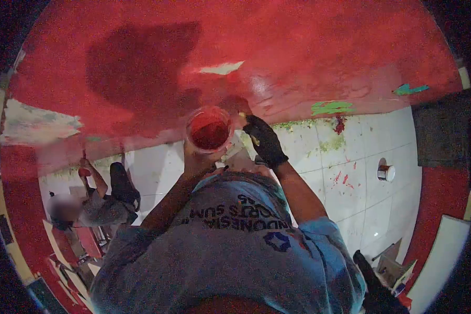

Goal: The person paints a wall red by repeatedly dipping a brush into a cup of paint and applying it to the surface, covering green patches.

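My left hand (194,161) is wrapped round a clear round cup (211,130) with red paint inside, held in front of my shirt. Beside it on the right, my right hand (265,140) wears a black fingerless glove. Its fingers are curled together close to the red wall (319,47); whatever they pinch is too dark and small to make out. The wall's paint looks wet and glossy near this hand. A pale bare patch (222,68) shows above the cup, and a green smear (332,108) lies low on the wall to the right.
White floor tiles (361,188) carry red and green paint spots. A white cylindrical container (386,172) stands on the right. At left, another person (102,206) crouches with a raised hand at the wall, near a large pale patch (39,124). A dark panel (442,133) is at far right.
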A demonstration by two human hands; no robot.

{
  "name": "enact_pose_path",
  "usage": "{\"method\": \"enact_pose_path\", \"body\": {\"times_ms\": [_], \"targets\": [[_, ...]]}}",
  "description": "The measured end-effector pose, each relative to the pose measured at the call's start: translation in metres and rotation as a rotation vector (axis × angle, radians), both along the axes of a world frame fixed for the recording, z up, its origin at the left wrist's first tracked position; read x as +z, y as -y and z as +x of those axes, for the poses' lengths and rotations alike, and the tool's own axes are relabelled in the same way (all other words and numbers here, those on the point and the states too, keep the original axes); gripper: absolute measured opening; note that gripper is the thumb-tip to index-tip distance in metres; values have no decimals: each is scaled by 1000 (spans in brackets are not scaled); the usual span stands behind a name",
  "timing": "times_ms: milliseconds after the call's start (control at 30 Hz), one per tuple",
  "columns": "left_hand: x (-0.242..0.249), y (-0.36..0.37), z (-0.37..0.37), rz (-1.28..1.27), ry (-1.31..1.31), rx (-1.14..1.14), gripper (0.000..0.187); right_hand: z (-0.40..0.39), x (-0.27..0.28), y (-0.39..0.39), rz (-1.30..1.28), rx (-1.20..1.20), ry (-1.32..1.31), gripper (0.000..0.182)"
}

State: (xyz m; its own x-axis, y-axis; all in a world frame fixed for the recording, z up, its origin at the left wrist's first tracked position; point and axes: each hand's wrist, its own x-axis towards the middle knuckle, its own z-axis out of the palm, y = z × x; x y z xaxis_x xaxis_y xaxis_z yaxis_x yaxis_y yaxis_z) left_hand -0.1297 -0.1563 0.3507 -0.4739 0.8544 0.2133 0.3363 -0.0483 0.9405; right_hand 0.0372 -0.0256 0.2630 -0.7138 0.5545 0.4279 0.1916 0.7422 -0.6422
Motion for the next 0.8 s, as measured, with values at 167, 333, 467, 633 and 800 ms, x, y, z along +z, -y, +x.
{"method": "enact_pose_path", "body": {"times_ms": [167, 333, 467, 633, 800], "targets": [[16, -5, 7, 50, 22, 97, 78, 17, 77, -8, -81, -339, -151, 17], [16, -9, 10, 33, -16, 123, 72, 15, 188, -2, -264, -547, -567, 9], [-9, -13, 19, 66, 370, 16, 74, 7, 235, 29, -178, -365, -371, 12], [24, -14, 22, 236, 662, -162, 80, -10, 241, 48, -209, -44, -90, 18], [1, -8, 19, 196, 593, -104, 79, -32, 240, 48, -104, -61, 111, 13]]}}
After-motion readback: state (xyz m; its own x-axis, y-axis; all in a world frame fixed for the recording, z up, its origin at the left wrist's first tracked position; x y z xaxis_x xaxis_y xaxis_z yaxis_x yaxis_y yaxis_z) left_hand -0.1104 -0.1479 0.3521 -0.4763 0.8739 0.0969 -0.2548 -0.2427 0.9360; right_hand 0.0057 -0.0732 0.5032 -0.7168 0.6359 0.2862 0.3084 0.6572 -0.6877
